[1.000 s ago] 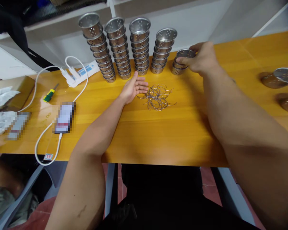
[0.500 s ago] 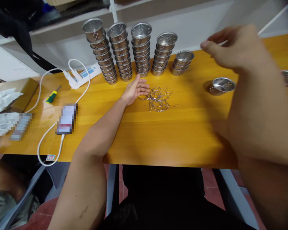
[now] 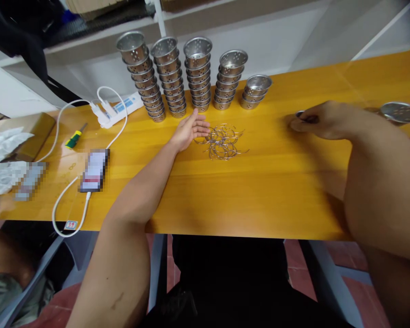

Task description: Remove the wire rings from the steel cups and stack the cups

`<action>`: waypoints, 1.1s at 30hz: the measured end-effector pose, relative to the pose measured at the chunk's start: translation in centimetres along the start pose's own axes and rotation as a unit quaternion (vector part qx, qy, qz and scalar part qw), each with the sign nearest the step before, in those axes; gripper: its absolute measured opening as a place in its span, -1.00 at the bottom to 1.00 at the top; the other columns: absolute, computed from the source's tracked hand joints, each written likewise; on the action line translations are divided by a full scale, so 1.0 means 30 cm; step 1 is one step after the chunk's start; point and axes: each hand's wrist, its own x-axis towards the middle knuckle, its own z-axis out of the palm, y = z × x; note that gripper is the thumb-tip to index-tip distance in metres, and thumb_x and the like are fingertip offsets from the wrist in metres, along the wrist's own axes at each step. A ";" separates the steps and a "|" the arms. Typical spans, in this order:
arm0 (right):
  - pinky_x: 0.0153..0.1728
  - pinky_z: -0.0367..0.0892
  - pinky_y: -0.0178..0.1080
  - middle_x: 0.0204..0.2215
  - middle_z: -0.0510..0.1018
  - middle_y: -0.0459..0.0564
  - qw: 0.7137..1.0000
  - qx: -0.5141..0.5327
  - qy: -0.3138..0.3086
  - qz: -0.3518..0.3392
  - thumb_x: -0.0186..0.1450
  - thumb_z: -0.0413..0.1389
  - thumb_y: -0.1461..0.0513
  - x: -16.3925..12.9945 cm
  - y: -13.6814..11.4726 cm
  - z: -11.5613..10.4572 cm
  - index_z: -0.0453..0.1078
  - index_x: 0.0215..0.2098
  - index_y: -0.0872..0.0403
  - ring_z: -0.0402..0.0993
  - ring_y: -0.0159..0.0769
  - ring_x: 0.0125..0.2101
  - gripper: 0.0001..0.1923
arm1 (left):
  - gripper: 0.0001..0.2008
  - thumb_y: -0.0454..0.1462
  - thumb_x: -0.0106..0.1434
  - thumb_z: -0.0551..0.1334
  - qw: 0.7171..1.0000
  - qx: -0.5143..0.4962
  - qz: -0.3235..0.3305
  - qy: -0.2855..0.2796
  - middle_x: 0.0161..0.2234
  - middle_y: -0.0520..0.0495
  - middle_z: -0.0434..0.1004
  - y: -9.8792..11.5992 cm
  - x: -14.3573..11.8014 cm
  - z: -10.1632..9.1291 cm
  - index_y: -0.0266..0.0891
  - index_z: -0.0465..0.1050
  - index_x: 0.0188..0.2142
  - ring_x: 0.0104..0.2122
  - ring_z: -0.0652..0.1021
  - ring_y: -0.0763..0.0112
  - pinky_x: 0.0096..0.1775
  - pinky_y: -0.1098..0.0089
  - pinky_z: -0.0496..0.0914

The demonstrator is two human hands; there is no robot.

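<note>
- The right hand (image 3: pixel 323 120) lies curled over a small perforated metal cup (image 3: pixel 304 116) on the right part of the wooden table (image 3: pixel 246 191). The fingers close around the cup, and only its rim shows under them.
- The left hand (image 3: pixel 188 130) rests flat in the middle of the table, fingers together and stretched, holding nothing. Its fingertips touch the pile of wire rings (image 3: pixel 222 140) just to its right.
- Behind both hands, at the far edge, five stacks of perforated metal cups (image 3: pixel 198 75) stand in a row, tallest on the left and shortest on the right.
- At the far right edge, more loose cups (image 3: pixel 400 111) lie apart from the hand.
- On the left side are a white power strip (image 3: pixel 118 108) with blue label, not readable, a green and yellow screwdriver (image 3: pixel 73 134) and a phone (image 3: pixel 94 169) on a white cable (image 3: pixel 63 200).
- Near the table's near edge, a small tag (image 3: pixel 70 224) on the cable shows red marks, too small to read.
</note>
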 end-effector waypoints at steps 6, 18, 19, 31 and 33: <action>-0.34 0.35 0.03 -0.42 0.76 0.11 0.970 0.192 -0.065 -0.132 0.35 0.69 -0.54 0.043 -0.225 -0.005 0.89 -0.19 -0.04 0.51 -0.21 -0.49 -0.21 | -0.33 0.40 0.69 0.41 1.000 0.001 0.005 -0.004 -0.08 -0.19 0.91 -0.004 0.002 -0.006 -0.17 0.67 0.04 -0.12 0.89 0.23 0.04 0.31 0.75; 0.17 0.75 0.17 -0.25 0.63 0.08 0.899 0.388 0.036 -0.197 0.71 0.50 -0.25 0.078 -0.831 0.409 0.61 -0.24 -0.07 0.61 0.05 -0.10 -0.43 | -0.66 0.05 0.69 0.56 0.997 -0.060 0.034 -0.044 0.14 -0.14 0.95 -0.019 -0.018 -0.037 -0.10 0.72 0.19 0.18 0.94 0.15 0.37 0.18 0.78; 0.17 0.75 0.18 -0.25 0.63 0.09 0.897 0.392 0.036 -0.199 0.74 0.44 -0.31 0.077 -0.839 0.434 0.61 -0.24 -0.07 0.61 0.05 -0.11 -0.39 | -0.68 0.04 0.71 0.54 0.996 -0.067 0.036 -0.037 0.09 -0.14 0.95 -0.018 -0.017 -0.034 -0.11 0.72 0.16 0.15 0.94 0.17 0.34 0.21 0.79; 0.42 0.65 0.38 0.15 0.66 0.21 0.881 0.327 -0.017 -0.341 0.70 0.44 -0.31 0.027 -0.764 0.392 0.65 -0.13 -0.06 0.64 0.30 0.25 -0.44 | -0.43 0.27 0.83 0.22 0.998 -0.054 0.004 0.030 -0.05 -0.13 0.89 0.016 -0.010 0.010 -0.09 0.72 0.29 0.04 0.91 0.13 -0.05 0.28 0.77; 0.46 0.62 0.40 0.19 0.66 0.22 0.881 0.312 -0.027 -0.355 0.68 0.47 -0.21 0.032 -0.759 0.375 0.64 -0.11 -0.05 0.62 0.33 0.29 -0.54 | -0.38 0.32 0.83 0.18 0.998 -0.048 0.002 0.031 -0.06 -0.13 0.88 0.008 -0.002 0.011 -0.07 0.70 0.32 0.06 0.92 0.07 -0.03 0.24 0.80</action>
